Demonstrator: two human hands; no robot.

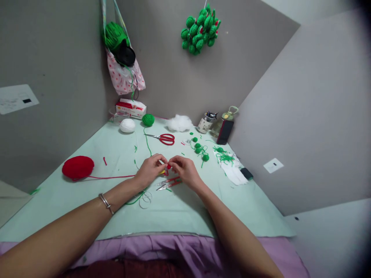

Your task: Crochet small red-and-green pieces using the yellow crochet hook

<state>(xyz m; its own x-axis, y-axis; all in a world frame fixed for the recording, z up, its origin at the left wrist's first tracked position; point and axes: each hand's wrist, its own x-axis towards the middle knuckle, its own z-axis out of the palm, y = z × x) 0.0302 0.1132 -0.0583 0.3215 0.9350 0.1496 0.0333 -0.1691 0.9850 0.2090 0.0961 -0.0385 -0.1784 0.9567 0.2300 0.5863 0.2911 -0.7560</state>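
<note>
Over the middle of the table, my left hand and my right hand meet at the fingertips. Both pinch a small red yarn piece, mostly covered by the fingers. A yellow bit shows under my left fingers; its kind is hard to make out. Red yarn runs from beneath my left hand to the red yarn ball at the left. Just below my hands lie small red-handled scissors, blades pointing left. Loose white and green yarn curls near my left wrist.
Red-handled scissors, a white yarn ball, a green yarn ball and white stuffing lie farther back. Small green crocheted balls sit to the right, near a phone, a bottle and a can.
</note>
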